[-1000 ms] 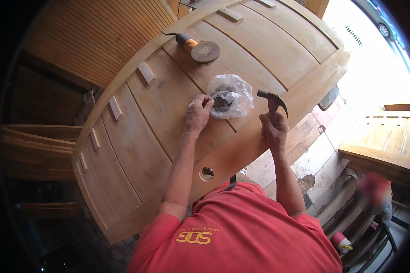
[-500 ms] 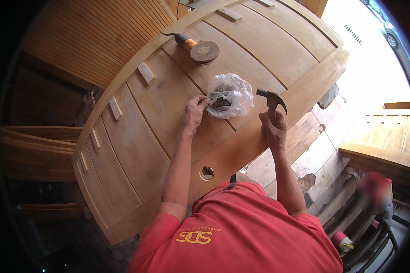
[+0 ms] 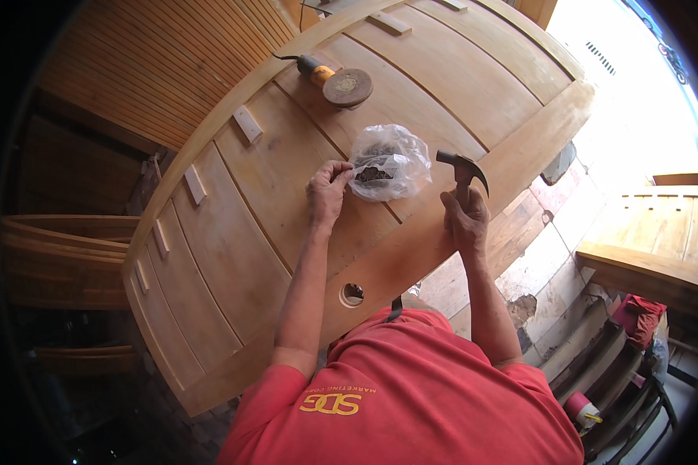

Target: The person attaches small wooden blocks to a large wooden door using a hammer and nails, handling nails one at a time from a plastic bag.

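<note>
A clear plastic bag [image 3: 406, 164] rests on the large wooden panel [image 3: 264, 198] in front of me. Small dark pieces, too fine to make out, lie inside it. My left hand [image 3: 326, 191] pinches the bag's left edge between thumb and fingers. To the right of the bag, my right hand [image 3: 468, 222] is wrapped around the handle of a claw hammer [image 3: 464, 168]. The hammer's head points up, above the panel's near rail, and does not touch the bag. Most of its handle is hidden in my palm.
An angle grinder [image 3: 318, 72] with a round disc lies beyond the bag, its cord running left. Small wooden blocks [image 3: 247, 124] stand along the panel's far edge. A round hole [image 3: 352, 294] pierces the near rail. Another wooden panel [image 3: 651, 232] lies at the right.
My left hand has drawn the bag's edge slightly left, and the opening looks a little wider. The hammer stays in place. Vehicles outside have shifted, and a red cloth shows at the right.
</note>
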